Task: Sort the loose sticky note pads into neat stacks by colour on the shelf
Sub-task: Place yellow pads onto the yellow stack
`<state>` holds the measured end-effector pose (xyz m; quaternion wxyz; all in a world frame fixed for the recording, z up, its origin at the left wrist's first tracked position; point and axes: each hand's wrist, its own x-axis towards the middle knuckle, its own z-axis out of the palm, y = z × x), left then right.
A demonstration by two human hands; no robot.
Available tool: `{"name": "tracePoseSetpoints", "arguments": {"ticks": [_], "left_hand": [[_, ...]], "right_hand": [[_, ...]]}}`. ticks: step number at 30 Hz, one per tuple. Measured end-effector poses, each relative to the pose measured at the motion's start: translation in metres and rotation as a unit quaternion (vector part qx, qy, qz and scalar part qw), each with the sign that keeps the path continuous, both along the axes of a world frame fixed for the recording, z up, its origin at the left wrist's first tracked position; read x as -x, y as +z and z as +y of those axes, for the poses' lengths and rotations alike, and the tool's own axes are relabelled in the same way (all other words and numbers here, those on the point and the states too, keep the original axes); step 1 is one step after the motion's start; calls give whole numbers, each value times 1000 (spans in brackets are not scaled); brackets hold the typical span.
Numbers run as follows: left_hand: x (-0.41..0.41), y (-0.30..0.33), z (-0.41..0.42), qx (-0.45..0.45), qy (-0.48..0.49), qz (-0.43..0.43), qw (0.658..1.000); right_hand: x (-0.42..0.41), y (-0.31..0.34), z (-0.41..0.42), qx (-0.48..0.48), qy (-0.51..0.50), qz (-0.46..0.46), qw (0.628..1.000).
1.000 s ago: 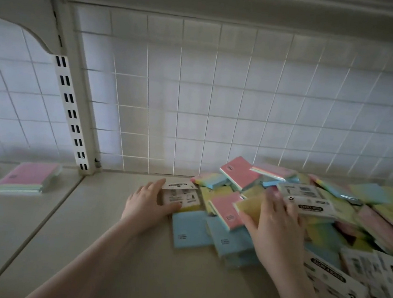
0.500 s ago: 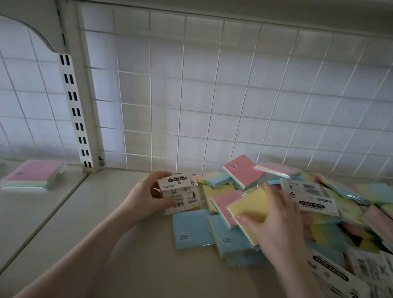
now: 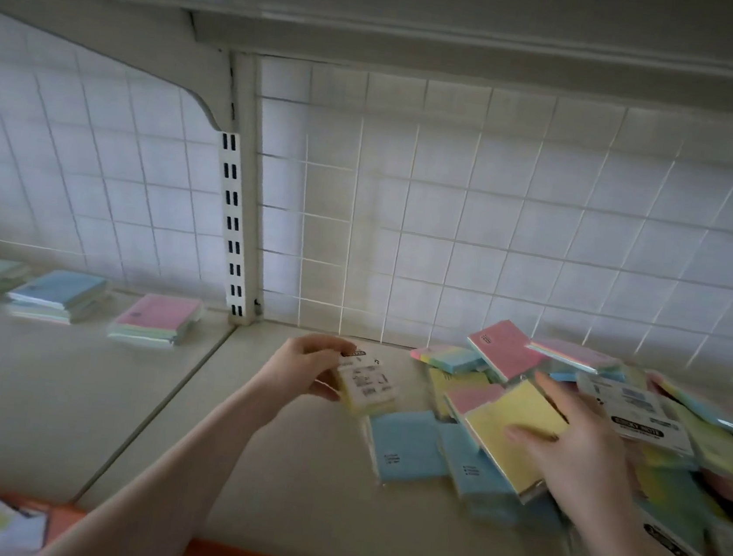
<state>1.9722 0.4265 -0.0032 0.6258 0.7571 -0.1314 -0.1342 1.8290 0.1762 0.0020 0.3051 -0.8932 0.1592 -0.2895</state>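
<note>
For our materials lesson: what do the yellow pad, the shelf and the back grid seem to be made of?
Yellow pad: matte paper, likely; thin layered sheets show at its edge.
Shelf: probably painted metal; smooth, cream, faint sheen, though laminate is possible.
Back grid: white coated wire, seemingly; thin crossing rods.

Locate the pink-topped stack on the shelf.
In the head view, the pink-topped stack sits left of the slotted upright, right of the blue-topped stack.

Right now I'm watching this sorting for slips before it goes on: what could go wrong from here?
1. The right hand lifts a yellow pad out of the loose pile; pads leaning on it may slide.
2. The left hand grips a pad with its white label up; its colour barely shows, so it may land on the wrong stack, such as the pink-topped stack.
</note>
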Motion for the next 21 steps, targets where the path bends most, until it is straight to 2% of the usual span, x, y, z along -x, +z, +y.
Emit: {"name": "tracePoseSetpoints", "arguments": {"ticks": [2,4,7,12,17,21], "left_hand": [[3,0,11,-13,-44,12,999],[7,-3,19,-61,-62,-36,996],[10,-9,29,-61,-3,-104,993],[11,-10,47,-33,83,-132,987],[17,-6,64,-127,118,-224,959],[21,-5,75,-119,135,-243,953]], "right_hand": [[-2,4,2,-17,14,7,1000],[-7,8,7,-19,29,8,999],[-16,14,19,-2,51,16,999],[-28,20,37,9,79,19,997],[-34,16,53,23,125,-17,992],[-35,13,64,24,157,-42,986]]}}
